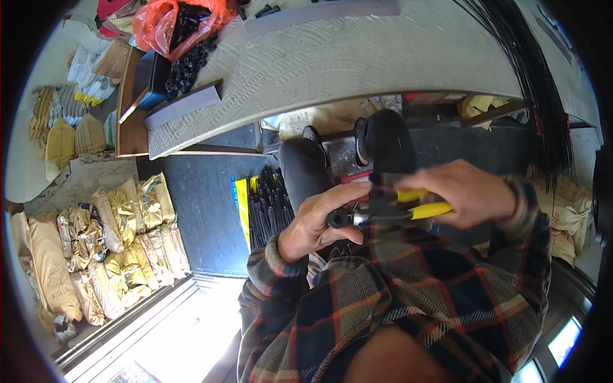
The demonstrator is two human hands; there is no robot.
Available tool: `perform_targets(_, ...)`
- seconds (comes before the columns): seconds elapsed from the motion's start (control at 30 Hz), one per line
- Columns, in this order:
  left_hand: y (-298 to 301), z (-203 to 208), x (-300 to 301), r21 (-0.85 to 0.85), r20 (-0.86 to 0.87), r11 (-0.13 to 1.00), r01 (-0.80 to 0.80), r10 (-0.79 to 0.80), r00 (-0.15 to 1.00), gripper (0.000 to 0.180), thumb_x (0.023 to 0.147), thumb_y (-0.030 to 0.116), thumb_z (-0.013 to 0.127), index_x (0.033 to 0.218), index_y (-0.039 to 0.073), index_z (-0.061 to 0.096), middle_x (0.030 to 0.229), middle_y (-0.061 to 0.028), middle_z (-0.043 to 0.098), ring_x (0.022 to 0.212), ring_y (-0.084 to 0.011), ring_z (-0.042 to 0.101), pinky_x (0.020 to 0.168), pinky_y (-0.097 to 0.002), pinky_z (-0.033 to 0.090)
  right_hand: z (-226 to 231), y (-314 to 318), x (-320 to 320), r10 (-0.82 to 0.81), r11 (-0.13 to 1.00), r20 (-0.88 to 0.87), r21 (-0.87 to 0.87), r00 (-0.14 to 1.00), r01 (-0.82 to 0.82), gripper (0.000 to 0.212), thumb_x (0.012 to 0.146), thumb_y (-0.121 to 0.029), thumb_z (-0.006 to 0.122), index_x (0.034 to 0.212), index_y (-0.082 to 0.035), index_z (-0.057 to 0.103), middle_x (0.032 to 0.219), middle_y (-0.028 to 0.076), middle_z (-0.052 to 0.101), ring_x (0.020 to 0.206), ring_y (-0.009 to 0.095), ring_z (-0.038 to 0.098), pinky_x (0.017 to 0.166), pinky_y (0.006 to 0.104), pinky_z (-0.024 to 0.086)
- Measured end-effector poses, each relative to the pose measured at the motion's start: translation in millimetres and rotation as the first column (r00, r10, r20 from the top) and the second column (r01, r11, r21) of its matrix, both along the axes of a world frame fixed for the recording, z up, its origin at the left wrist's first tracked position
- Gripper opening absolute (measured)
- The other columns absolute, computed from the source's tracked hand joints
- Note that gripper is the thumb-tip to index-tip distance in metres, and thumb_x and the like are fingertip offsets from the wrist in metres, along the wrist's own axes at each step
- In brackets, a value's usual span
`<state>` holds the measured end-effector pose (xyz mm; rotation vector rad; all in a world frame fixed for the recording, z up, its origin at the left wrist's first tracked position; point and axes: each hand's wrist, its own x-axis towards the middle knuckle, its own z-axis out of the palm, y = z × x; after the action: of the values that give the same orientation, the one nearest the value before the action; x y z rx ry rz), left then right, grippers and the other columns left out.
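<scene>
Yellow-handled pliers (430,210) lie in the grip of my right hand (472,191), their jaws pointing left. My left hand (311,223) is closed, with thumb and fingers around a small black round part (337,218) that has a hole in its end. The plier jaws reach up to this part; whether they bite on it I cannot tell, as the area is partly blurred. Both hands are above my lap. Beside my left knee stands a bundle of thin black rods (267,204) next to a yellow and blue wrapper.
A grey worktop (383,60) spans the far side, carrying an orange plastic bag (148,27) and a pile of small black parts (191,67). Long black wires (546,96) hang over its right end. Wrapped packages (121,249) fill the left side.
</scene>
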<state>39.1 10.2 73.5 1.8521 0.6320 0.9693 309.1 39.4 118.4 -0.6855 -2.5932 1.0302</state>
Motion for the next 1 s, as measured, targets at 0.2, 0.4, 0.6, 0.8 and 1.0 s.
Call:
perform_targets(0.2, -7.1, -6.3, -14.4, -0.152, 0.182, 0.988, -0.034, 0.062, 0.981, 0.065, 0.072, 0.048, 0.064, 0.111, -0.002, 0.049, 0.074, -0.0050, 0.051, 0.057, -0.0100, 0.042, 0.053, -0.0242, 0.033, 7.1, 17.3, 0.8, -0.050, 0.469, -0.023, -0.883, 0.998, 0.003, 0.027, 0.090, -0.012, 0.050, 0.109, 0.006, 0.042, 0.087, 0.017, 0.064, 0.080, 0.021, 0.065, 0.066, 0.0281, 0.054)
perform_targets(0.4, -13.2, -18.9, -9.5, -0.229, 0.212, 0.938, -0.261, 0.310, 0.927, 0.082, 0.074, 0.066, 0.051, 0.120, 0.000, 0.038, 0.065, -0.0021, 0.045, 0.058, -0.0104, 0.044, 0.055, -0.0247, 0.036, -25.7, -22.6, -24.2, -0.373, 0.297, -0.491, -0.867, 0.787, -0.400, 0.014, 0.091, -0.013, 0.047, 0.088, -0.002, 0.040, 0.101, 0.021, 0.059, 0.085, 0.023, 0.064, 0.071, 0.0317, 0.053)
perform_targets(0.6, -13.5, -13.3, -7.9, -0.227, 0.184, 0.948, -0.224, 0.267, 0.946, 0.085, 0.069, 0.065, 0.057, 0.121, 0.000, 0.038, 0.068, -0.0007, 0.046, 0.060, -0.0097, 0.043, 0.057, -0.0237, 0.037, -25.7, -31.2, -40.7, -0.383, 0.902, -0.356, -0.344, 0.853, 0.261, 0.019, 0.079, -0.018, 0.066, 0.075, -0.004, 0.054, 0.090, 0.013, 0.056, 0.077, 0.022, 0.059, 0.063, 0.0316, 0.047)
perform_targets(0.8, -18.8, -8.1, -2.0, -0.178, 0.126, 0.922, -0.345, 0.369, 0.921, 0.081, 0.071, 0.058, 0.060, 0.121, -0.001, 0.037, 0.086, -0.0041, 0.049, 0.073, -0.0090, 0.046, 0.065, -0.0226, 0.037, 9.3, -6.4, -42.4, -0.327, 0.514, 0.056, 0.848, 0.943, 0.127, 0.025, 0.086, -0.023, 0.054, 0.108, -0.014, 0.060, 0.120, 0.004, 0.048, 0.104, 0.018, 0.051, 0.094, 0.0379, 0.037)
perform_targets(1.0, -22.2, -3.9, -3.4, -0.120, 0.045, 0.928, -0.354, 0.361, 0.931, 0.072, 0.078, 0.052, 0.058, 0.121, -0.002, 0.037, 0.094, -0.0051, 0.048, 0.075, -0.0084, 0.045, 0.068, -0.0229, 0.038, 2.1, 3.3, -55.7, -0.346, 0.248, -0.078, 0.954, 0.935, 0.172, 0.016, 0.082, -0.027, 0.055, 0.095, -0.019, 0.061, 0.127, -0.001, 0.046, 0.117, 0.015, 0.044, 0.104, 0.0491, 0.024)
